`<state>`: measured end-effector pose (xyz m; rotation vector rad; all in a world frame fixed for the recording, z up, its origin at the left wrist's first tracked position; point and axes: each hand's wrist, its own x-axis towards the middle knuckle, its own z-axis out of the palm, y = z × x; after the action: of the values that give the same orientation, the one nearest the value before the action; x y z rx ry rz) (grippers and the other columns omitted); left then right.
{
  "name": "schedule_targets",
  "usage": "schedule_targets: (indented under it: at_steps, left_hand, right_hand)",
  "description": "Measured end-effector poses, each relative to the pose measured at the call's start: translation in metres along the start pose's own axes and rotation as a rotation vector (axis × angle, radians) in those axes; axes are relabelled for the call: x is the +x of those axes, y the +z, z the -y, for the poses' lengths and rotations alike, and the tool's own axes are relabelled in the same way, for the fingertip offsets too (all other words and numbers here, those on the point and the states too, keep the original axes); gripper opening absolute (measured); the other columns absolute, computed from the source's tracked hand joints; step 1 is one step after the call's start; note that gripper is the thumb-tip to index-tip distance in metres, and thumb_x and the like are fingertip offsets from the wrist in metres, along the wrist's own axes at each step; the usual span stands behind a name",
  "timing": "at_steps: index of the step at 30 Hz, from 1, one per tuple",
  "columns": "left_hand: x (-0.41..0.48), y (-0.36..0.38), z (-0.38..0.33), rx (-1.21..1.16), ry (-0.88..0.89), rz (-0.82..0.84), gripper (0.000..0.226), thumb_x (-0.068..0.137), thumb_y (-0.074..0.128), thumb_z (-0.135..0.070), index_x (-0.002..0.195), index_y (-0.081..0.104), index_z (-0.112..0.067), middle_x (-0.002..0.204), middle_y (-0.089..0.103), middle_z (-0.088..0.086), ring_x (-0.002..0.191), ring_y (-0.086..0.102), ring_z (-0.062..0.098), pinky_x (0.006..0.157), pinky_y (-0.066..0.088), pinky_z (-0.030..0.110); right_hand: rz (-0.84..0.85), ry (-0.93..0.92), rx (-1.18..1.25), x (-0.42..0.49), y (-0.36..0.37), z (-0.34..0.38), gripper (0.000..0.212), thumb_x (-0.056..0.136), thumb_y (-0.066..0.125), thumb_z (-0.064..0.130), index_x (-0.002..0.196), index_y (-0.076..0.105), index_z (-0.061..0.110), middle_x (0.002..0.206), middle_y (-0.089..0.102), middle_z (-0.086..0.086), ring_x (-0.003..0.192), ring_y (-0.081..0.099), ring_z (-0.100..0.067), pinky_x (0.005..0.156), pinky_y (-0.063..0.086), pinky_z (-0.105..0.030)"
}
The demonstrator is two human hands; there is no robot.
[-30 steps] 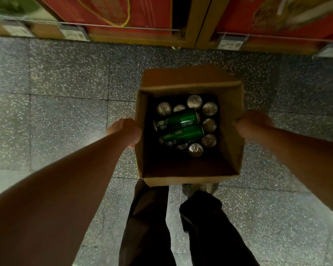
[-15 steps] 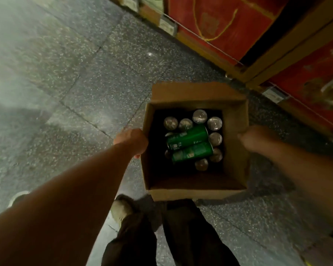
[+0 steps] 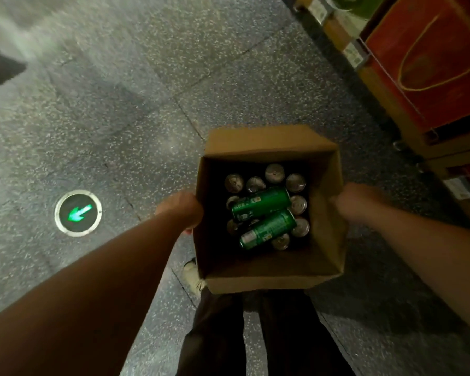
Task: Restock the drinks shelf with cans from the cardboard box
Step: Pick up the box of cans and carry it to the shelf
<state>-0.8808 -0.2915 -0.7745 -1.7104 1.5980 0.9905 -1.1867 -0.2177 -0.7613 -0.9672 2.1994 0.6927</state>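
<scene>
The speckled grey floor [image 3: 120,104] fills most of the view. The drinks shelf [image 3: 442,151] is at the top right. The open cardboard box [image 3: 261,282] is held up over the floor. The left hand [image 3: 181,210] grips the box's left wall and the right hand [image 3: 356,202] grips its right wall, both curled tight. The cans [image 3: 261,203] sit by the box's far wall, with two green ones lying on top.

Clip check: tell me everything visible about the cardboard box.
The cardboard box is plain brown, roughly square and open-topped, with its far flap folded outward. It is held roughly level above the speckled floor, with the left hand and right hand gripping opposite side walls. Inside, upright cans show silver tops and two green cans lie sideways across them. None stand at its near side.
</scene>
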Motion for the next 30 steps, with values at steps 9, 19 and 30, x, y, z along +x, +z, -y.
schedule_targets:
  at_steps: [9, 19, 30]
  left_hand:
    - [-0.044, 0.004, 0.160, -0.222, -0.216, 0.090, 0.012, 0.086, 0.057, -0.009, 0.078, 0.067, -0.008, 0.072, 0.072, 0.007, 0.075, 0.070, 0.020, 0.085, 0.055, 0.039]
    - [-0.108, 0.074, 0.285, -0.613, -0.450, -0.049, 0.010, 0.091, 0.056, -0.014, 0.091, 0.063, -0.007, 0.078, 0.068, 0.009, 0.078, 0.068, 0.023, 0.085, 0.054, 0.041]
    - [-0.181, 0.145, 0.402, -0.965, -0.587, -0.039, 0.019, 0.092, 0.052, -0.015, 0.086, 0.066, -0.004, 0.069, 0.070, 0.008, 0.069, 0.069, 0.021, 0.082, 0.056, 0.037]
  right_hand:
    - [-0.032, -0.201, -0.256, -0.056, 0.001, 0.150, 0.042, 0.093, 0.050, 0.041, 0.121, 0.059, 0.011, 0.127, 0.057, -0.016, 0.114, 0.056, -0.036, 0.095, 0.047, -0.045]
    - [-0.175, -0.606, -0.560, -0.134, 0.024, 0.295, 0.035, 0.095, 0.047, 0.037, 0.112, 0.058, 0.008, 0.118, 0.059, -0.019, 0.105, 0.058, -0.036, 0.076, 0.042, -0.038]
    - [-0.208, -0.882, -0.865, -0.254, 0.083, 0.431, 0.040, 0.091, 0.051, 0.041, 0.105, 0.063, 0.006, 0.111, 0.063, -0.018, 0.104, 0.060, -0.036, 0.091, 0.050, -0.046]
